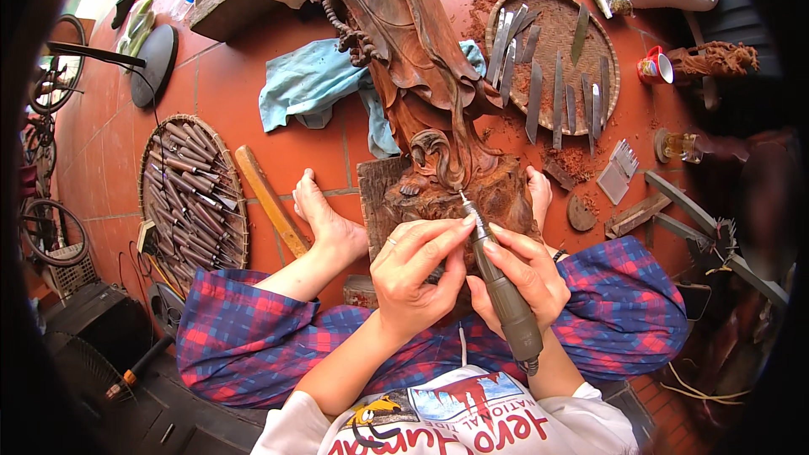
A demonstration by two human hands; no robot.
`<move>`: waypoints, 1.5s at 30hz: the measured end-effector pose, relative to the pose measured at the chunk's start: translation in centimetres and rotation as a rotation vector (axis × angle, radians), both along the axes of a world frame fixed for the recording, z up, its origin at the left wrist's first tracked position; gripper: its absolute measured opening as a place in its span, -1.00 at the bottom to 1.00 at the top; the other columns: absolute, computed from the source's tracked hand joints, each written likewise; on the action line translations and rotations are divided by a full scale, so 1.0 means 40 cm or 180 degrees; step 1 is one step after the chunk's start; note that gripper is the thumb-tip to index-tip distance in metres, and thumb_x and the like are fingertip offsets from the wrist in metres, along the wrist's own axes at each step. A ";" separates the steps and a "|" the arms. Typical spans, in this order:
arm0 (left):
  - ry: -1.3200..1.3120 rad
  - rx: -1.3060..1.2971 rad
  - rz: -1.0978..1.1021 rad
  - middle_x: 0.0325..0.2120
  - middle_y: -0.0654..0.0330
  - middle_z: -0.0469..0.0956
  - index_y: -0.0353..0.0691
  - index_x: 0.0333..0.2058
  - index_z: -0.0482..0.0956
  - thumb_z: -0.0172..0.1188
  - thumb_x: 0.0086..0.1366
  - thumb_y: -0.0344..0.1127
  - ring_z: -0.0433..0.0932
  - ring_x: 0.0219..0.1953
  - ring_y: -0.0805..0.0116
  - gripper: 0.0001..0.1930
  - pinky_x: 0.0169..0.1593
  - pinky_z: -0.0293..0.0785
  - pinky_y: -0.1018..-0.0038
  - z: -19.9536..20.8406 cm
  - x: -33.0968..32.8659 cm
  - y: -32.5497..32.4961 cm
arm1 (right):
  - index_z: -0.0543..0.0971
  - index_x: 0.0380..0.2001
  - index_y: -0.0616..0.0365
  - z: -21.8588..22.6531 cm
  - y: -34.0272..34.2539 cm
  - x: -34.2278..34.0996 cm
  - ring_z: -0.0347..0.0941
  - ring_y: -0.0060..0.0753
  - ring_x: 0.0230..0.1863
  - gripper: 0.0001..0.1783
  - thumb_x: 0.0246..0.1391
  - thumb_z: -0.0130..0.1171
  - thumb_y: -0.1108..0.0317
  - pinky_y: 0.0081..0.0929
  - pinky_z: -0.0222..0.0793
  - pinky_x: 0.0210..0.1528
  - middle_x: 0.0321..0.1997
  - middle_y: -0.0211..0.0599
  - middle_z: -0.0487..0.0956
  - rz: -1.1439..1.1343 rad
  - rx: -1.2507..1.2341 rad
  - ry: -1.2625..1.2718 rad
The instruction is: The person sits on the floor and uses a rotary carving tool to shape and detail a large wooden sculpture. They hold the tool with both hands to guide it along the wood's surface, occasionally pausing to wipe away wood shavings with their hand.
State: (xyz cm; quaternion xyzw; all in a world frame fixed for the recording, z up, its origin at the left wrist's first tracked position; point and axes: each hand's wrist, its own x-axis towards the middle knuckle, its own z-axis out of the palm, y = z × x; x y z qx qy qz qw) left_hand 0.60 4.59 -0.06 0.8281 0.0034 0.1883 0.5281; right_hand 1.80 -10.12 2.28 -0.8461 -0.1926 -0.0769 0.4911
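Observation:
A handheld rotary carving tool (511,310) with a dark olive body and a silver nose is in my right hand (537,276), whose fingers wrap round its front part. My left hand (415,271) is closed, with its fingertips at the tool's metal nose. The thin bit meets the lower part of a reddish-brown carved wooden statue (396,13), just below a curled ornament (434,156). The statue's robe folds run down to a rough wooden base (510,198) between my bare feet. Its top goes out of view at the upper edge.
Left lies a round woven tray (239,202) of wooden-handled chisels beside a wooden mallet (271,202). A light-blue cloth (303,88) lies behind the base. Far right, another woven tray (613,38) holds flat blades. A red cup (649,69) and a glass mug (678,147) stand nearby.

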 end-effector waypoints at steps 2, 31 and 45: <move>-0.0040 0.0090 -0.0065 -0.32 0.15 0.63 -0.24 -0.14 0.66 0.30 -0.07 -0.63 0.61 -0.32 0.23 -0.57 -0.21 0.52 0.41 -0.010 0.003 -0.009 | 0.62 -0.16 0.28 0.007 -0.003 0.012 0.60 -0.06 -0.09 -0.55 -0.25 0.41 0.48 -0.34 0.53 -0.03 -0.09 0.12 0.60 0.0047 -0.0129 0.0040; 0.0002 -0.0167 0.0156 -0.31 0.15 0.63 -0.20 -0.10 0.65 0.30 -0.06 -0.62 0.61 -0.36 0.25 -0.54 -0.27 0.53 0.45 -0.056 0.024 -0.003 | 0.64 -0.14 0.24 -0.012 0.046 0.037 0.62 -0.14 -0.13 -0.53 -0.26 0.43 0.53 -0.39 0.57 -0.08 -0.09 0.06 0.61 -0.0115 -0.0330 0.0048; 0.0016 -0.0186 0.0160 -0.31 0.16 0.63 -0.20 -0.11 0.66 0.29 -0.05 -0.62 0.62 -0.35 0.26 -0.55 -0.27 0.54 0.45 -0.055 0.006 -0.004 | 0.61 -0.14 0.27 -0.008 0.036 0.022 0.61 -0.10 -0.11 -0.56 -0.21 0.40 0.48 -0.37 0.52 -0.06 -0.09 0.10 0.60 0.0053 -0.0443 0.0065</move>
